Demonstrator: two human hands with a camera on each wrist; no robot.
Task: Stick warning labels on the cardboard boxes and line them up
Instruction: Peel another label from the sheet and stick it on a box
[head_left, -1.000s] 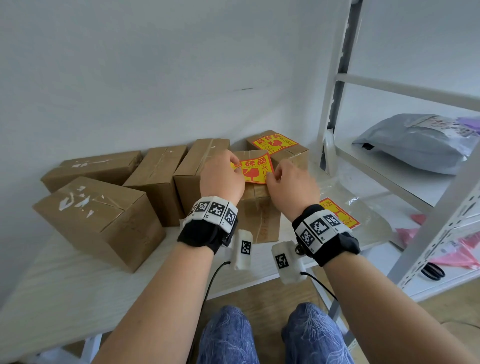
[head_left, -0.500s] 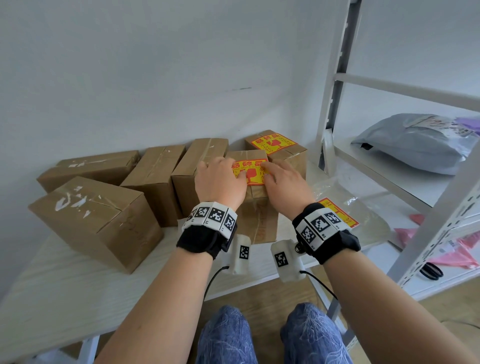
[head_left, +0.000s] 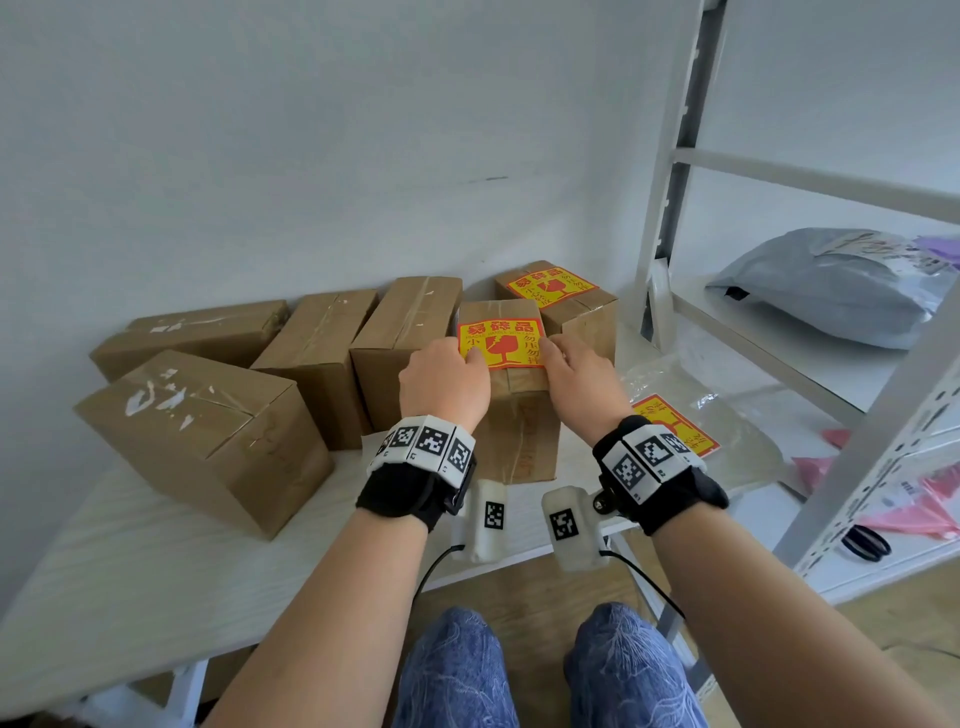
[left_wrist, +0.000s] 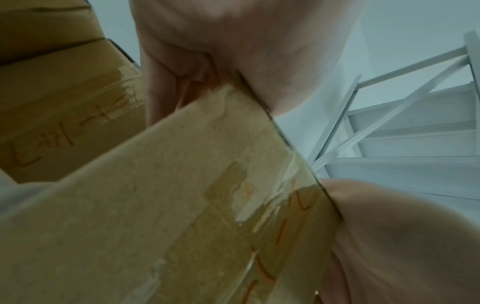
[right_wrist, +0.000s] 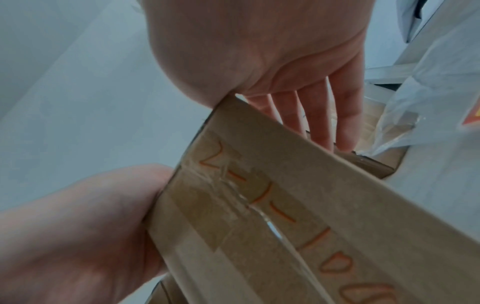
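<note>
here, glossy square label (head_left: 501, 344), taped cardboard box (head_left: 514, 436)

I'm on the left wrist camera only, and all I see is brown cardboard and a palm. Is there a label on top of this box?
Observer: Yes. The head view shows a yellow and red label lying flat on the front box, with the left hand at its left edge.
Operator: Where is the right hand?
Observer: The right hand is at the label's right edge. The right wrist view shows its fingers straight.
Operator: Is any other box labelled?
Observer: One, the rear right box. The four plain boxes to the left show no label.
</note>
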